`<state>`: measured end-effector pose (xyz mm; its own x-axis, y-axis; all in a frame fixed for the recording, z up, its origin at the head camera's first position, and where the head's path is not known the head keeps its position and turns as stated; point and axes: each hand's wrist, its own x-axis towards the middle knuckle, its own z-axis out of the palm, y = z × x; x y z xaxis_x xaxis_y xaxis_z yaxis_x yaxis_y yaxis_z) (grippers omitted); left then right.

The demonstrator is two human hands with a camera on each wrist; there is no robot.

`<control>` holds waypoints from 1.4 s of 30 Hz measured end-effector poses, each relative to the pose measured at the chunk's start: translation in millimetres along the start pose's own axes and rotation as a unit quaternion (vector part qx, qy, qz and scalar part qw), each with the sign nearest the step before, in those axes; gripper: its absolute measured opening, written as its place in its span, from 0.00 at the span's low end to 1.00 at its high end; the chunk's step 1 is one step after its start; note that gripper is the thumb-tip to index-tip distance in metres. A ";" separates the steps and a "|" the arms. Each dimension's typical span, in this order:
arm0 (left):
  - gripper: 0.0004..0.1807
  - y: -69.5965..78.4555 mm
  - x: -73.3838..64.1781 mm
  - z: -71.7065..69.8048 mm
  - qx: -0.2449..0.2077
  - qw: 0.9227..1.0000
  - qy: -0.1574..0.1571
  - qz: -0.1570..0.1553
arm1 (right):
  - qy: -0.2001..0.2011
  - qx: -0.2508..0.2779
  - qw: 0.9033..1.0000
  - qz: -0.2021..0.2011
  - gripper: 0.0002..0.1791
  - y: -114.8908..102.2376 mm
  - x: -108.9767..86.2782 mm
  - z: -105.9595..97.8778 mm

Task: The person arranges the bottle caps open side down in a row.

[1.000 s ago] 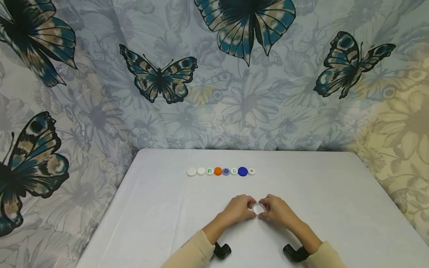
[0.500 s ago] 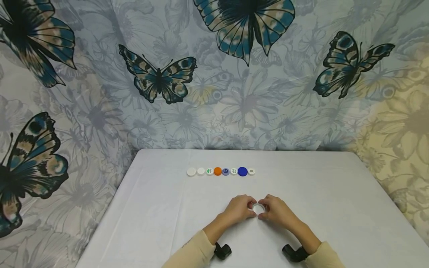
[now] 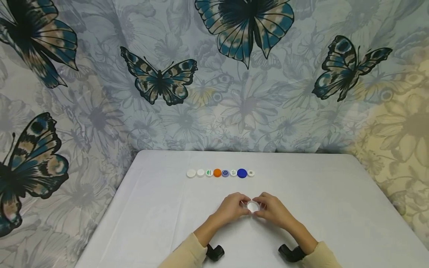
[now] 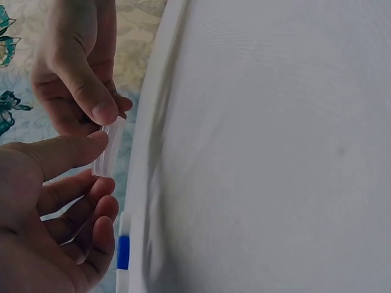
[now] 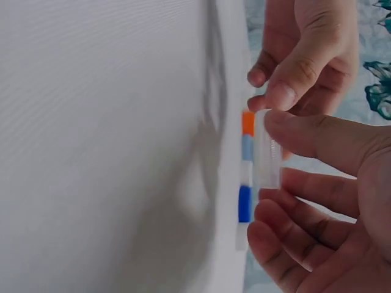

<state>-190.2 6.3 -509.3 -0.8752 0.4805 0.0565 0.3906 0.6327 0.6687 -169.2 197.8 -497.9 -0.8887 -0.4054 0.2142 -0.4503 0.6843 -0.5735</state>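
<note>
A round, translucent white cap [image 3: 253,207] is held between both hands near the middle of the table, in the head view. My left hand [image 3: 231,208] pinches its left side with thumb and fingers, and my right hand [image 3: 273,210] pinches the right side. Seen edge-on in the left wrist view, the cap [image 4: 111,149] has a shallow wall and appears raised off the cloth. The right wrist view shows the right thumb on the rim of the cap [image 5: 267,149], with the fingers curled below it.
Beyond the hands, a row of several caps lies on the white-covered table [image 3: 151,223], including an orange cap [image 3: 217,172], a large dark blue cap [image 3: 242,173] and a plain white cap [image 3: 191,173] at the left end. Patterned butterfly fabric [image 3: 214,111] stands behind the table.
Both hands, with the cap between them, have shifted slightly left and a little away from the person. The row of caps keeps its order; the head view has tilted slightly.
</note>
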 end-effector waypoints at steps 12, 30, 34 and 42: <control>0.21 1.0 -12.2 -29.9 -0.071 0.996 0.054 0.006 | 0.033 0.050 0.998 0.016 0.21 -21.7 12.6 -6.4; 0.21 -3.7 -30.1 -52.8 -0.140 0.980 0.128 0.053 | 0.124 0.090 0.986 -0.073 0.21 -44.0 25.2 -5.0; 0.21 -4.1 -31.9 -53.3 -0.147 0.979 0.134 0.054 | 0.134 0.092 0.983 -0.084 0.21 -44.0 25.4 -2.6; 0.21 -5.5 -32.3 -52.5 -0.144 0.978 0.140 0.047 | 0.159 0.085 0.977 -0.113 0.21 -41.7 25.2 1.8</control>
<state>-179.0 -44.6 -475.8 -0.8989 0.3170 0.3023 0.4121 0.3776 0.8292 -172.7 158.0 -470.0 -0.7624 -0.3070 0.5696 -0.6412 0.4770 -0.6012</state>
